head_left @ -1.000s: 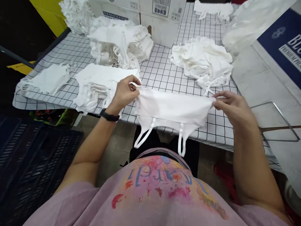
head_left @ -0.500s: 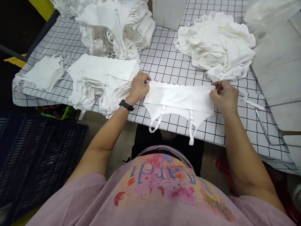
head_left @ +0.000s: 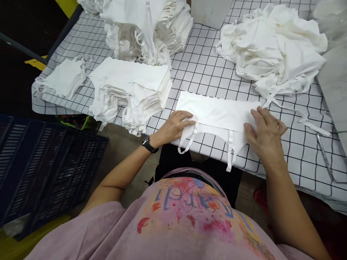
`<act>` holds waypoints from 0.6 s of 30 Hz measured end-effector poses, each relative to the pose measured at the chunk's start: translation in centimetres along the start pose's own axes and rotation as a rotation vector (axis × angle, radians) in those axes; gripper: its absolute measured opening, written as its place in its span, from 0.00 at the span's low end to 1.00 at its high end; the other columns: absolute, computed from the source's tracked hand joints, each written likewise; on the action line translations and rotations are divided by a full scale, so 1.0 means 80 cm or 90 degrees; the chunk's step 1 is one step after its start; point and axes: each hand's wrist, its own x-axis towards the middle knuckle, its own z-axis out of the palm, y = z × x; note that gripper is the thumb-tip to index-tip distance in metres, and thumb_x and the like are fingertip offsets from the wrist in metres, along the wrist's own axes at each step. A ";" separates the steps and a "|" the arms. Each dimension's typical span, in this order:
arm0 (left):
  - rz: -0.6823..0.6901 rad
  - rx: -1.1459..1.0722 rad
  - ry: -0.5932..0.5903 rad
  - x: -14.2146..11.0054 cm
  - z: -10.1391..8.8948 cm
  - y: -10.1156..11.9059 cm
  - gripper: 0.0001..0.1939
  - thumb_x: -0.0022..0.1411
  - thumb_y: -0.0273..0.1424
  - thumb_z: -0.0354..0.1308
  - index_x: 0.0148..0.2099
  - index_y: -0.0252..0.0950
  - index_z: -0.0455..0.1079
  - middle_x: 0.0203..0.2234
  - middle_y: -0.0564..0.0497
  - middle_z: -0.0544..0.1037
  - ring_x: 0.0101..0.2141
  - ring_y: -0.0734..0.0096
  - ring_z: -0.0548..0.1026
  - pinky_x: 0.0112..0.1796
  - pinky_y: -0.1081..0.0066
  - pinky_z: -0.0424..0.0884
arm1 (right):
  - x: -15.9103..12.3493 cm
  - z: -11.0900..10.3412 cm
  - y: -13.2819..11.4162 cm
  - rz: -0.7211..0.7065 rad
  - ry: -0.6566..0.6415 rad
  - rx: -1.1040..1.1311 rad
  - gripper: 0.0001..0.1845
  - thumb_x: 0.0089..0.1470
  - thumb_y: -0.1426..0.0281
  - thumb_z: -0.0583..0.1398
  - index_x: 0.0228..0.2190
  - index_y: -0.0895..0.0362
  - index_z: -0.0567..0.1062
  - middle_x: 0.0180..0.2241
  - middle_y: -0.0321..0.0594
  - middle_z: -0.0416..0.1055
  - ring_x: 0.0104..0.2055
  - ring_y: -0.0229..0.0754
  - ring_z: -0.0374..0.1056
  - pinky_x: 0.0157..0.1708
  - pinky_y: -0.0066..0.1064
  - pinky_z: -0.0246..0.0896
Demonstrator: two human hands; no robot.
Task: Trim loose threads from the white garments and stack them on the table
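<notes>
A white strappy garment (head_left: 217,112) lies flat on the grid-patterned table (head_left: 200,68), its straps hanging over the near edge. My left hand (head_left: 175,127), with a black wristband, rests flat on the garment's left lower corner, fingers stretched out. My right hand (head_left: 264,131) presses flat on its right end, fingers spread. Neither hand grips anything.
A neat stack of folded white garments (head_left: 132,88) sits left of the garment, a taller pile (head_left: 149,25) behind it, a small piece (head_left: 65,76) far left. A loose heap of white garments (head_left: 273,50) lies at back right. A dark crate (head_left: 40,166) stands below left.
The garment, held up between pinched fingers a second ago, has been laid on the table. Both hands slid from its upper corners to its lower edge and flattened out.
</notes>
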 end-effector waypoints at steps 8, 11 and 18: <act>-0.012 -0.003 0.057 0.017 0.001 0.005 0.11 0.72 0.25 0.53 0.52 0.37 0.73 0.49 0.43 0.78 0.52 0.59 0.73 0.51 0.56 0.71 | -0.010 0.024 -0.102 -0.135 0.031 0.148 0.14 0.66 0.69 0.60 0.51 0.53 0.77 0.55 0.51 0.74 0.53 0.54 0.70 0.52 0.50 0.67; -0.013 0.024 0.046 0.027 0.000 0.006 0.10 0.72 0.27 0.55 0.52 0.37 0.73 0.47 0.44 0.79 0.50 0.59 0.73 0.48 0.59 0.69 | -0.006 0.043 -0.125 -0.148 0.031 0.178 0.11 0.66 0.71 0.60 0.48 0.53 0.79 0.47 0.49 0.75 0.46 0.51 0.70 0.46 0.46 0.70; -0.007 0.049 0.016 0.038 -0.003 0.001 0.09 0.74 0.32 0.54 0.46 0.38 0.76 0.44 0.45 0.79 0.47 0.60 0.73 0.44 0.60 0.66 | -0.004 0.063 -0.137 -0.149 0.008 0.198 0.12 0.66 0.72 0.58 0.47 0.52 0.80 0.42 0.48 0.72 0.42 0.50 0.66 0.45 0.46 0.69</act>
